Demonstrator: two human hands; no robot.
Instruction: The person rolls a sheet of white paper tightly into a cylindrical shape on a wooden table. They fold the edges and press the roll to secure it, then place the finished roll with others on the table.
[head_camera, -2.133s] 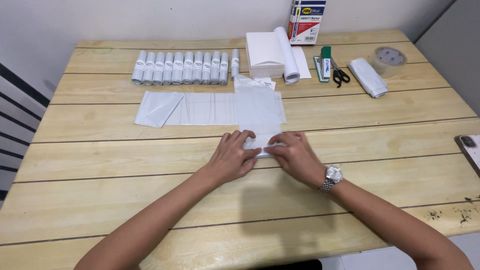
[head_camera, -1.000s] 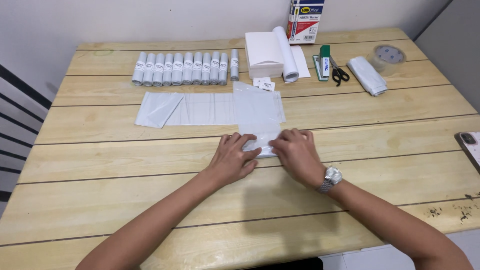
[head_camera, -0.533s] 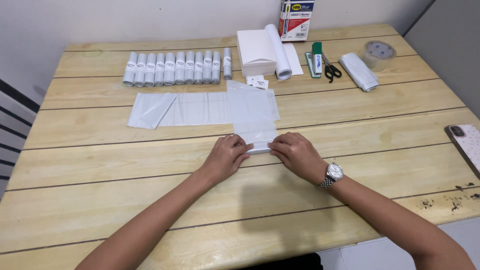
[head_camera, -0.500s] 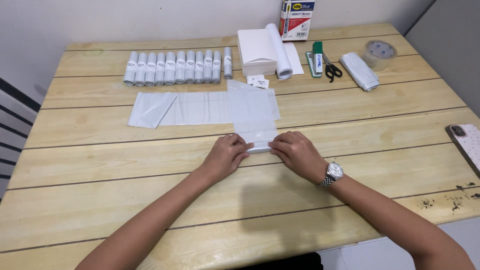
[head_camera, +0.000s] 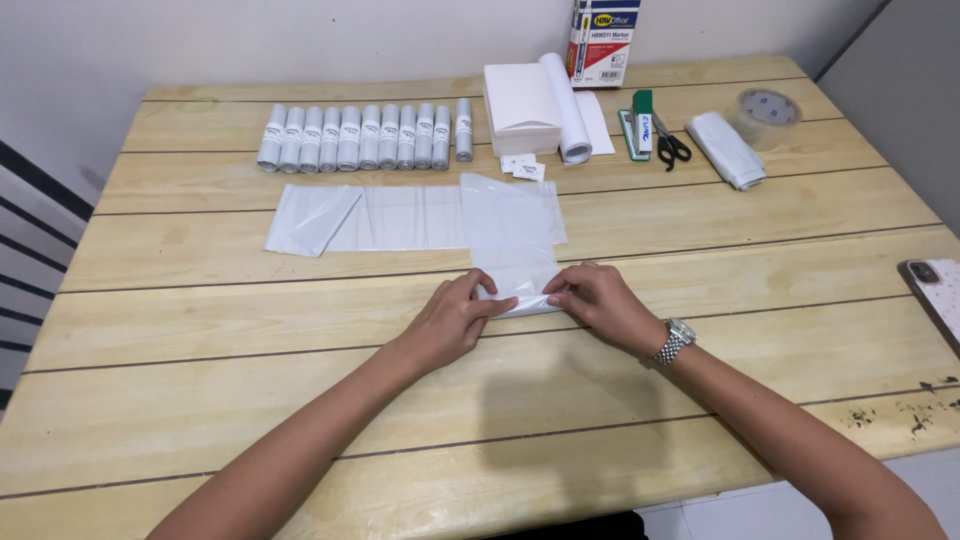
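1. The clear plastic bag is lying flat mid-surface, its near end curling into a roll.
2. The left hand and right hand are both pinching that rolled edge, keeping it tight and even.
3. Finished white rolls are lining the far edge of the wooden surface, out of the way.

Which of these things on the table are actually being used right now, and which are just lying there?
In use: left hand, right hand, folded plastic bag.

Lying about: flat bags, row of rolled bags, white paper stack, scissors, tape roll, phone.
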